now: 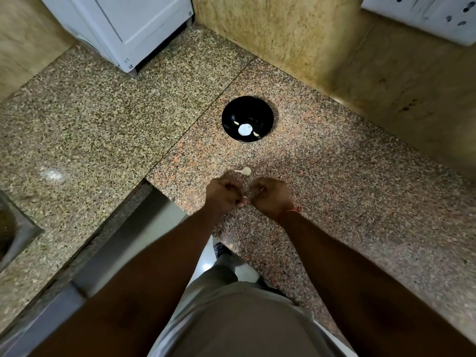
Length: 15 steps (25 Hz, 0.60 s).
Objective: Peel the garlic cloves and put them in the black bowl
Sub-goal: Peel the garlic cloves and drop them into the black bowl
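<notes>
bowl [233,109]: glossy black, pale cloves [255,134] and a white patch inside
counter [334,176]: speckled pinkish-brown granite; grey-beige left of the bowl
wall [296,39]: mottled yellow-tan behind the bowl
wrist thread [289,212]: red

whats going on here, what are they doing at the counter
A person stands at a granite counter, the left hand and right hand pinched together on something small, apparently a garlic clove being peeled. A bit of garlic lies just beyond them. The black bowl farther back holds a few pale pieces.
</notes>
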Motion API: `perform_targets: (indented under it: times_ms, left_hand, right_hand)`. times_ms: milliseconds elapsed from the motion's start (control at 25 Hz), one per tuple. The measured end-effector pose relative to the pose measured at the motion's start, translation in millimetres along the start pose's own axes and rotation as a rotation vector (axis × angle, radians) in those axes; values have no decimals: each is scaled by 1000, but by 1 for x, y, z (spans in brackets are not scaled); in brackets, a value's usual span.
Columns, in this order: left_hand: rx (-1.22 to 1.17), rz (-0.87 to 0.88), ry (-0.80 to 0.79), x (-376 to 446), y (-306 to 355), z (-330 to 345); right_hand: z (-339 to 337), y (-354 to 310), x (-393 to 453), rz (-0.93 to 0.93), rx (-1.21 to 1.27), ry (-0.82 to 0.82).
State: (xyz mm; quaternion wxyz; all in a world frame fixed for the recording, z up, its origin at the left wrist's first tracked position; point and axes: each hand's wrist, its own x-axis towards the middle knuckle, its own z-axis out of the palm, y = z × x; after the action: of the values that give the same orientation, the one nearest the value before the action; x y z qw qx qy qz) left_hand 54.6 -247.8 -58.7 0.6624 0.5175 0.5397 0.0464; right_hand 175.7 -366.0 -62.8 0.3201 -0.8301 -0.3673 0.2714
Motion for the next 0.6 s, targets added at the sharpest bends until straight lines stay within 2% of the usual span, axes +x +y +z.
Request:
perform_targets:
  times_ms: [80, 200, 360, 600]
  left_hand:
    - [42, 6, 38, -5, -5, 8]
    - [53, -13, 78, -11, -15, 16]
    - [157, 36, 43, -17, -30, 17]
    - [602, 298, 11, -28, -48, 6]
  right_hand:
    - [1, 4, -12, -10, -14, -93]
    - [5, 10, -21, 3, -35, -122]
    - [3, 15, -32, 58, -106, -174]
    - [4, 2, -41, -15, -297, -223]
